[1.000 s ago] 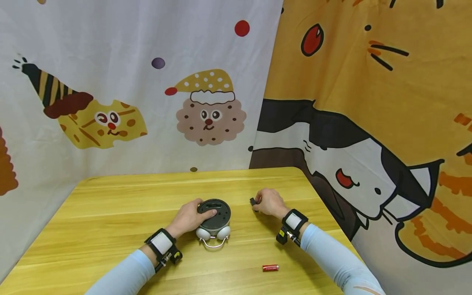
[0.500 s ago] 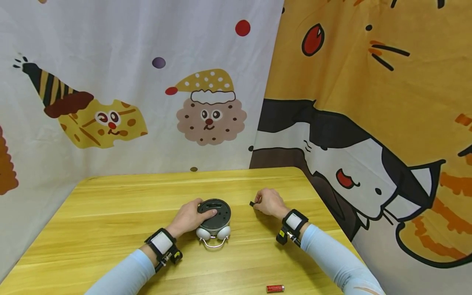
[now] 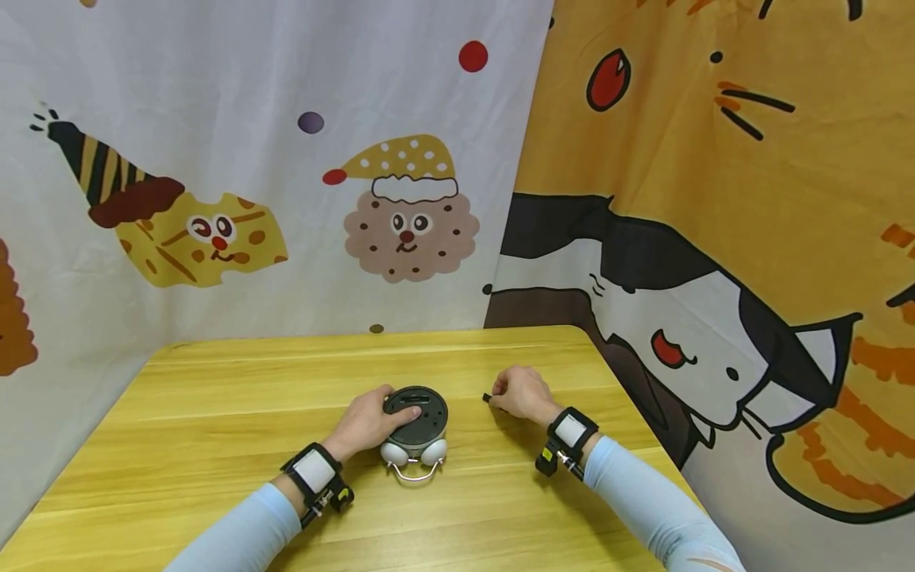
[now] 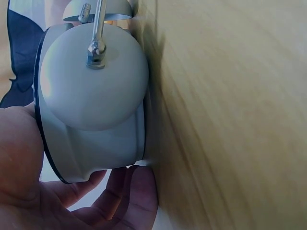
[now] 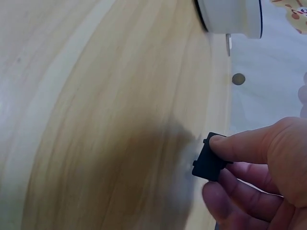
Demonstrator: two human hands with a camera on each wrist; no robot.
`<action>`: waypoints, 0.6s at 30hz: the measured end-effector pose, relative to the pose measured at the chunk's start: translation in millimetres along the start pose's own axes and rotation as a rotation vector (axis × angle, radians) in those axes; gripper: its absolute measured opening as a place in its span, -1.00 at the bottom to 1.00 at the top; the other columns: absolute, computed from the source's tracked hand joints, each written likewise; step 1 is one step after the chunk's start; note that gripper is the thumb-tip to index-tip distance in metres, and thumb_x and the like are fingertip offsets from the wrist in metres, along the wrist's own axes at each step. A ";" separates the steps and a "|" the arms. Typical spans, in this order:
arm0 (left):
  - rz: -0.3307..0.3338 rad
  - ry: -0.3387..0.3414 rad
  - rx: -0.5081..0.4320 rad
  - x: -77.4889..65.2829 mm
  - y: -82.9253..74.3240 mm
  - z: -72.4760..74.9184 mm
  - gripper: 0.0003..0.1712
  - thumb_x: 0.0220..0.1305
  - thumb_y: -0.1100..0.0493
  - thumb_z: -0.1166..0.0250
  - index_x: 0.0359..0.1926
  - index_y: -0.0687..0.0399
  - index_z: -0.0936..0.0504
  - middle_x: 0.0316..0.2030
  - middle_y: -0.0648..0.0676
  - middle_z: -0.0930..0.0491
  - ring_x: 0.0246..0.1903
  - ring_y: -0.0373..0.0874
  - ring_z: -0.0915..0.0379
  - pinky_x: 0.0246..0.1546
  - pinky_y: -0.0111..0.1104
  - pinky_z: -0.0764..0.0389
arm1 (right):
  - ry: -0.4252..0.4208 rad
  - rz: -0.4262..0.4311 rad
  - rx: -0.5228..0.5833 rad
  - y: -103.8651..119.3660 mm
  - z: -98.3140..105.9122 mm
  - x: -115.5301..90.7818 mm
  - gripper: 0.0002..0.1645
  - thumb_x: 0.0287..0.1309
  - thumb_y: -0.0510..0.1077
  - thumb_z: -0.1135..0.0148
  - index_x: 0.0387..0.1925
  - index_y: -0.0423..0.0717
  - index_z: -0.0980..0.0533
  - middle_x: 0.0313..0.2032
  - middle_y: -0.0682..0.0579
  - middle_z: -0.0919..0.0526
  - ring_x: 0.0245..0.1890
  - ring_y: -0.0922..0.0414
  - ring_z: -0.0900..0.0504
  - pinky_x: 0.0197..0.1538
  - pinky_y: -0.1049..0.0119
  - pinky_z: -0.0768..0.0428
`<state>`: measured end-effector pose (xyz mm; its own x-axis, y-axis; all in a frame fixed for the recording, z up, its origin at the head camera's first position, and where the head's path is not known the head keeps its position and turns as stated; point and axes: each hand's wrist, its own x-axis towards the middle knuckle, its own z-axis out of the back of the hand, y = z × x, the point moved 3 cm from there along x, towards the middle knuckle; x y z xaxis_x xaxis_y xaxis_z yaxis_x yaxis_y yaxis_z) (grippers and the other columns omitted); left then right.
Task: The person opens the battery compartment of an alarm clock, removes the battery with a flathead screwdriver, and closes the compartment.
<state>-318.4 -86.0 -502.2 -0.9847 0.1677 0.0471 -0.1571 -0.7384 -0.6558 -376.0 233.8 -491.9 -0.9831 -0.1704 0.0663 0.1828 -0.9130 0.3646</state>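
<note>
A round alarm clock [image 3: 422, 429] with white sides and a black back lies face down on the table, its two bells and wire handle toward me. My left hand [image 3: 364, 421] grips its left side, thumb across the black back and the other fingers curled beside the body. A slot, likely the battery compartment, shows in the back. To the right of the clock, my right hand [image 3: 525, 395] pinches a small black battery cover [image 5: 209, 158] between thumb and fingers, just above the table. In the left wrist view one white bell [image 4: 96, 76] hides much of the clock.
The wooden table [image 3: 250, 413] reaches back to a printed curtain [image 3: 236, 95] along its far side. Another orange curtain [image 3: 686, 159] hangs close on the right.
The red battery has rolled toward me across the table and out of the head view. In my right hand the black cover has turned slightly. The left hand and clock stay put.
</note>
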 end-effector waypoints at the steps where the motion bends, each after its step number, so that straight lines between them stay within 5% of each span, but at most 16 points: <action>1: 0.001 0.000 0.001 -0.2 0.0 0.0 -0.24 0.43 -0.35 -0.49 0.22 0.23 -0.70 0.00 0.22 -0.83 -0.08 -0.03 -0.71 -0.07 -0.13 -0.69 | -0.005 0.004 0.003 1.0 0.6 0.0 -0.78 0.23 0.00 -0.70 -0.43 0.17 -0.75 -0.45 0.23 -0.76 -0.42 0.20 -0.62 -0.31 0.27 -0.52; 9: 0.004 0.007 -0.003 -0.8 -1.3 1.3 -0.22 0.44 -0.35 -0.49 0.26 0.24 -0.69 0.03 0.23 -0.83 -0.08 -0.03 -0.71 -0.08 -0.14 -0.69 | -0.056 0.100 0.115 19.6 15.4 -2.7 -0.89 0.29 -0.02 -0.67 -0.34 0.16 -0.84 -0.41 0.25 -0.83 -0.40 0.27 -0.66 -0.19 0.23 -0.59; 18: 0.001 0.003 0.000 -0.7 -0.7 1.2 -0.23 0.42 -0.36 -0.50 0.23 0.23 -0.70 0.01 0.22 -0.83 -0.08 -0.02 -0.71 -0.07 -0.12 -0.69 | 0.000 0.122 0.254 36.5 26.0 -5.6 -0.94 0.40 -0.06 -0.60 -0.18 0.08 -0.88 -0.30 0.18 -0.89 -0.37 0.25 -0.71 -0.26 0.27 -0.61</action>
<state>-317.7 -86.4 -500.9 -0.9847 0.1687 0.0443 -0.1561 -0.7388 -0.6556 -363.8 211.1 -454.7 -0.9538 -0.2737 0.1241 0.2939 -0.7636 0.5749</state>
